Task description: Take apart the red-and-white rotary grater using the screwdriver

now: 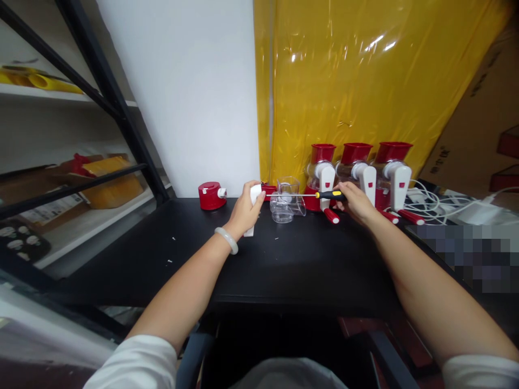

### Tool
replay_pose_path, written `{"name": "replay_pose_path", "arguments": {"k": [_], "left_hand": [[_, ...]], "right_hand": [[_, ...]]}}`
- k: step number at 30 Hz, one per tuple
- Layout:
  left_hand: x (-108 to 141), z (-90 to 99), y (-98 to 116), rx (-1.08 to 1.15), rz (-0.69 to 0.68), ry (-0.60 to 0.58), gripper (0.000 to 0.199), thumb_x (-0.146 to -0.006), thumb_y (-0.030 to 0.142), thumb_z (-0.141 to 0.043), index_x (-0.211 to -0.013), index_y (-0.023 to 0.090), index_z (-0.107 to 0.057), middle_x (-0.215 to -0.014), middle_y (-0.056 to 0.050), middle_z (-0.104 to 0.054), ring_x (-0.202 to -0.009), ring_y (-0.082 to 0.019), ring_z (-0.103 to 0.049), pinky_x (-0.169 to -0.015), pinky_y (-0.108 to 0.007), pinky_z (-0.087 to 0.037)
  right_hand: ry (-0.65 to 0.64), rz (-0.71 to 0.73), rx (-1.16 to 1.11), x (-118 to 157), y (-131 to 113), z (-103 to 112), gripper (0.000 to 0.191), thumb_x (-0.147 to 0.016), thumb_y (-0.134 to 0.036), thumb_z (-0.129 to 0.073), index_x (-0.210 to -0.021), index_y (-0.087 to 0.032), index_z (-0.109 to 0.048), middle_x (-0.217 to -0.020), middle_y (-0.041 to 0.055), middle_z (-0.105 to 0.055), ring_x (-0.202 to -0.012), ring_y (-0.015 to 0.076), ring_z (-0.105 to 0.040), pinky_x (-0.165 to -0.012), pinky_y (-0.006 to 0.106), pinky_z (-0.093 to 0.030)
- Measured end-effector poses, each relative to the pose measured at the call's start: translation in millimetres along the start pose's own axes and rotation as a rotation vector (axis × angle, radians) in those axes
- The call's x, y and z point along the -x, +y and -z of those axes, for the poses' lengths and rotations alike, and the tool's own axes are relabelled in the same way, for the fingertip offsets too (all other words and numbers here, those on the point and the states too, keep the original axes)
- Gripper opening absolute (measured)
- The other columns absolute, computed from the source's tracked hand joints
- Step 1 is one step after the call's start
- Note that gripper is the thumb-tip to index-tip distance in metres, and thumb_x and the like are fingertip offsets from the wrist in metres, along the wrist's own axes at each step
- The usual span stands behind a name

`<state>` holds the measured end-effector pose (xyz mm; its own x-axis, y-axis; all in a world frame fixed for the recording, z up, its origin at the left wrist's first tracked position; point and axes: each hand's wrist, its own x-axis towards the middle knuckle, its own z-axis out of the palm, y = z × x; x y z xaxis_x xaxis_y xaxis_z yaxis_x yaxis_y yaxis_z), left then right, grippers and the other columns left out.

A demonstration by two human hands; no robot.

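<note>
My left hand (244,209) is closed around a white plastic part (255,193), whose lower end shows below the palm. In my right hand (353,200) is a screwdriver (330,194) with a yellow and black handle, its shaft level and pointing left. The shaft's tip reaches the white part by my left fingers; whether it touches is too small to tell. Behind the shaft a clear plastic housing (284,208) stands on the black table (284,270). A red round base (212,195) with a white knob sits left of my left hand. Some red part (270,191) shows behind my left fingers.
Three red and white crank devices (323,175) line the back right, handles toward me. White cables (436,204) lie at the far right. Yellow film (344,81) and a white panel (194,97) rise behind the table. A black-framed shelf (97,208) holds boxes on the left.
</note>
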<state>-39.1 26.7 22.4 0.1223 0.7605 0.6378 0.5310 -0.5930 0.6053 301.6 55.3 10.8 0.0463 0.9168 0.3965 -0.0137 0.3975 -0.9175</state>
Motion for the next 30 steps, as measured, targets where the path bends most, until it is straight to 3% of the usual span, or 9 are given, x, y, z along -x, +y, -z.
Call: {"name": "replay_pose_path", "arguments": {"k": [7, 13, 18, 20, 23, 26, 30], "left_hand": [[0.7, 0.1, 1.6, -0.015, -0.041, 0.002, 0.041, -0.1, 0.047, -0.046, -0.134, 0.023, -0.043, -0.097, -0.006, -0.066, -0.077, -0.019, -0.066, -0.076, -0.037, -0.056], [1.2, -0.7, 1.9, -0.033, -0.048, -0.007, 0.041, -0.101, 0.047, -0.045, -0.134, 0.022, -0.043, -0.096, -0.005, -0.066, -0.076, -0.019, -0.066, -0.077, -0.037, -0.056], [3.0, -1.6, 5.6, -0.051, -0.072, -0.042, 0.041, -0.101, 0.046, -0.046, -0.133, 0.022, -0.044, -0.103, -0.007, -0.067, -0.088, -0.022, -0.068, -0.08, -0.038, -0.055], [3.6, -1.3, 6.7, -0.051, -0.078, -0.053, 0.04, -0.101, 0.046, -0.046, -0.133, 0.022, -0.044, -0.105, -0.007, -0.067, -0.091, -0.023, -0.068, -0.08, -0.038, -0.055], [3.7, -0.8, 6.4, -0.055, -0.07, -0.06, 0.04, -0.101, 0.045, -0.046, -0.133, 0.021, -0.043, -0.103, -0.007, -0.067, -0.09, -0.024, -0.068, -0.079, -0.038, -0.055], [3.0, -1.2, 4.1, -0.058, -0.071, -0.041, 0.041, -0.101, 0.046, -0.045, -0.134, 0.021, -0.043, -0.1, -0.006, -0.066, -0.085, -0.022, -0.068, -0.077, -0.037, -0.055], [2.3, -2.1, 1.9, -0.055, -0.058, -0.024, 0.042, -0.101, 0.047, -0.045, -0.134, 0.022, -0.043, -0.094, -0.004, -0.065, -0.076, -0.02, -0.066, -0.075, -0.037, -0.055]], "right_hand": [[0.061, -0.073, -0.204, 6.4, -11.8, -7.0, 0.039, -0.066, -0.047, -0.085, -0.087, -0.027, -0.058, -0.074, -0.0057, -0.061, -0.057, 0.0094, -0.058, -0.054, 0.025, -0.054], [-0.006, -0.107, -0.354, 11.3, -19.3, -4.5, 0.04, -0.062, -0.03, -0.086, -0.094, -0.03, -0.061, -0.081, -0.0052, -0.065, -0.07, 0.0115, -0.065, -0.067, 0.028, -0.056], [-0.014, -0.047, -0.367, 13.0, -23.2, -2.0, 0.038, -0.061, -0.02, -0.08, -0.093, -0.031, -0.061, -0.081, -0.0054, -0.065, -0.076, 0.0142, -0.065, -0.07, 0.031, -0.056], [-0.009, -0.024, -0.367, 11.1, -23.0, -1.9, 0.034, -0.063, -0.024, -0.079, -0.09, -0.03, -0.061, -0.081, -0.005, -0.064, -0.078, 0.0151, -0.066, -0.068, 0.031, -0.057], [0.035, -0.014, -0.334, 5.2, -17.9, -1.3, 0.029, -0.071, -0.044, -0.077, -0.086, -0.027, -0.059, -0.082, -0.0026, -0.065, -0.075, 0.0167, -0.066, -0.063, 0.032, -0.057], [0.092, -0.002, -0.174, -1.1, -7.6, 1.2, 0.042, -0.078, -0.067, -0.065, -0.083, -0.025, -0.058, -0.068, -0.0003, -0.063, -0.059, 0.0174, -0.063, -0.052, 0.032, -0.053], [0.092, 0.029, -0.003, -3.5, 1.7, 3.3, 0.044, -0.079, -0.068, -0.066, -0.078, -0.025, -0.059, -0.052, -0.0029, -0.054, -0.041, 0.0121, -0.047, -0.041, 0.026, -0.039]]}}
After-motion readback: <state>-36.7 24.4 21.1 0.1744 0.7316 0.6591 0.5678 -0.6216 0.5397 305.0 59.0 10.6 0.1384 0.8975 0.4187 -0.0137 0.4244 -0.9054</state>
